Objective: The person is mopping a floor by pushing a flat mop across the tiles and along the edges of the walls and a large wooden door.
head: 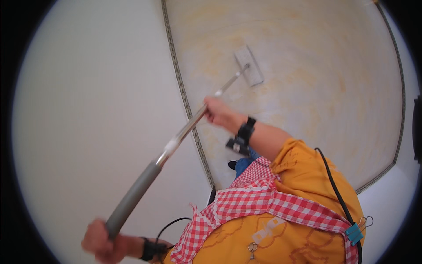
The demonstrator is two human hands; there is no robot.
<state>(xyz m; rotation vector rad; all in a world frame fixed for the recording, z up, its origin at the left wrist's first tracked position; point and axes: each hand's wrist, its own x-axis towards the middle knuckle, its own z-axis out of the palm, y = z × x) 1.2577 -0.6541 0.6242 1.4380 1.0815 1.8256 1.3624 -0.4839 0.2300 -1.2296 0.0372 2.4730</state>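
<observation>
A flat mop with a long metal pole (pixel 186 130) runs slantwise across the view. My right hand (pixel 218 111) is closed around the middle of the pole. At the lower left, my left hand (pixel 104 242) holds the end of the grey handle grip (pixel 133 196); it is somewhat blurred. The pale rectangular mop head (pixel 245 59) lies flat on the marbled floor (pixel 306 82), joined to the pole near its centre. Each wrist wears a black strap, and a small black device hangs at the right one.
Dark patterned border strips (pixel 178 69) edge the marbled floor, with plain pale surface (pixel 99 99) beyond. A black shoe (pixel 232 164) shows near the red checked apron (pixel 244 201). A black cable (pixel 334 184) is clipped at the apron strap. A dark object (pixel 417 128) stands at the far right rim.
</observation>
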